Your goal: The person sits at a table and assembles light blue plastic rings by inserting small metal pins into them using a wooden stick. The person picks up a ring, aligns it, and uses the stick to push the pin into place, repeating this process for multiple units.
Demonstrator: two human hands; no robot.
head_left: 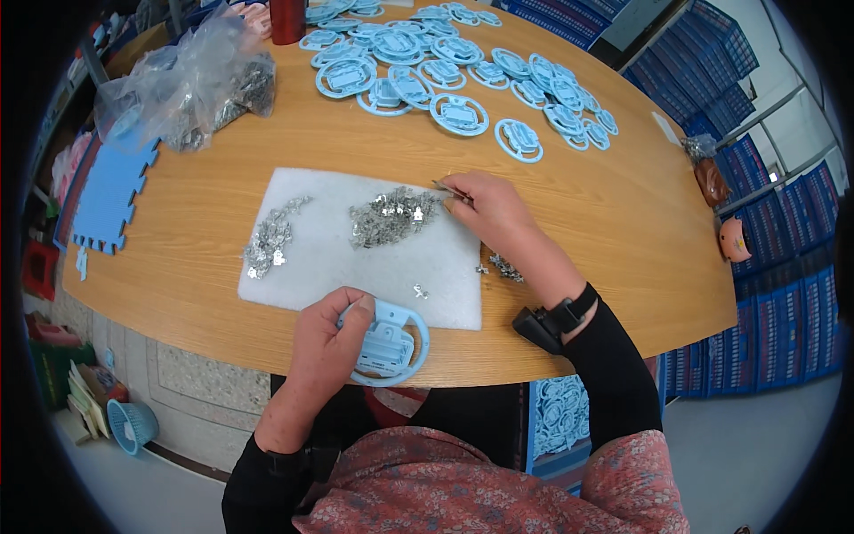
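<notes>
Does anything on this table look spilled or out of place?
Perhaps one thing: some small metal pieces lie directly on the wooden table, just right of the white foam sheet, while two larger piles sit on it.

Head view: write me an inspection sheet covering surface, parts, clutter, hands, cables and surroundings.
Surface: wooden table with a white foam sheet on it.
Parts: small metal pieces in two main piles on the sheet; many light-blue rings spread across the far side.
Clutter: clear plastic bags, blue foam mat, red cylinder.
Hands: left hand holds a light-blue ring part; right hand pinches a thin item, too small to identify.
Cables: nothing seen.
Surroundings: stacked blue trays at right; light-blue basket on the floor at left.
</notes>
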